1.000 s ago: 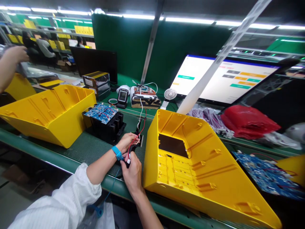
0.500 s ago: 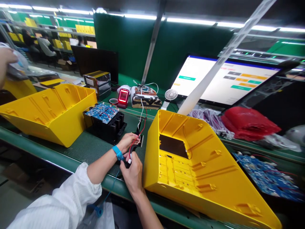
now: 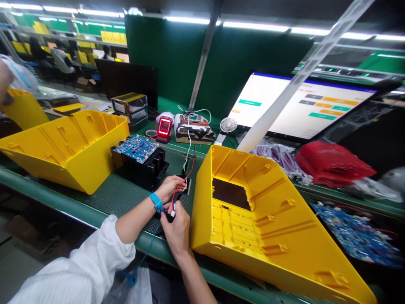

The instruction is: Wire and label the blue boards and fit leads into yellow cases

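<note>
Simply thin — a red wire (image 3: 190, 172), curved.

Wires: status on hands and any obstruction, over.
Left hand at red wire, grip unclear. Right hand closed on white plug. Yellow case close on the right.

Your left hand (image 3: 170, 188), wearing a blue wristband (image 3: 156, 202), is touching a red wire (image 3: 193, 162) with its fingertips, while your right hand (image 3: 177, 228) is gripping a white connector (image 3: 172, 214). To your right, a yellow housing (image 3: 201, 211) is lying open-topped; at left, a second yellow housing (image 3: 91, 171) is sitting beside a black plastic holder (image 3: 142, 171) bearing a blue circuit board (image 3: 137, 148). Behind, a barcode scanner (image 3: 165, 126) is glowing red.
</note>
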`<state>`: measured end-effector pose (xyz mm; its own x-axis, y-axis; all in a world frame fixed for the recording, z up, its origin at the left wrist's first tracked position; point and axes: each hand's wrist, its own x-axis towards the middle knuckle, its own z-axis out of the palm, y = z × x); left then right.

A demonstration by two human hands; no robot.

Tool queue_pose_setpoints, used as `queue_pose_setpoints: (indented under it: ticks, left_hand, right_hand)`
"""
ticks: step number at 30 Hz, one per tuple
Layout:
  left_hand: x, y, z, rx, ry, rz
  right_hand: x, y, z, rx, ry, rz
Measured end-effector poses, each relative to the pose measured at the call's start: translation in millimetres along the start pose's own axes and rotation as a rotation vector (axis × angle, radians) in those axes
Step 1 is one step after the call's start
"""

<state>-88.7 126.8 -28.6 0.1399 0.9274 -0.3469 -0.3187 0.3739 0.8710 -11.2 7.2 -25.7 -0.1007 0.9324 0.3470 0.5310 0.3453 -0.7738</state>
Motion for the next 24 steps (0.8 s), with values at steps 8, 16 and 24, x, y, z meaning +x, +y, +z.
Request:
queue_pose_setpoints:
  ticks: [8, 16, 24]
  left_hand:
    - [-0.5, 0.8, 0.0, -0.002, -0.005, 0.006]
    - [-2.7, 1.8, 1.3, -0.008, -0.002, 0.006]
    - [-3.2, 2.8, 1.8, -0.002, 0.004, -0.002]
  right_hand:
    - [0.5, -3.0, 0.8, 0.013, 0.037, -0.017]
    - [0.6, -4.6, -0.3, 0.02, 0.034, -0.018]
    - [0.3, -4.3, 0.2, 0.015, 0.039, -0.029]
